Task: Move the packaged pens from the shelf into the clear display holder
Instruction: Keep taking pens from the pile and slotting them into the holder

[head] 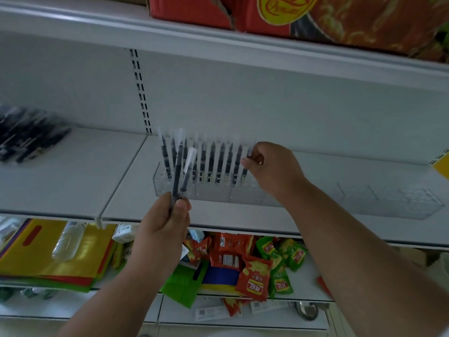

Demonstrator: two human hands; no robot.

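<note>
A long clear display holder [364, 200] stands on the white shelf [73, 181]. Several packaged black pens [213, 161] stand upright in its left part. My left hand [162, 229] grips two packaged pens [179, 171] upright in front of the holder's left end. My right hand [269, 169] pinches the rightmost standing pen [245, 166] near its top, over the holder. A blurred pile of packaged pens [29, 135] lies on the shelf at far left.
Red cartons [315, 18] sit on the shelf above. Below, yellow and orange bags [48, 254] lie at the left and red and green snack packets [262, 263] at the middle. The holder's right compartments hold nothing.
</note>
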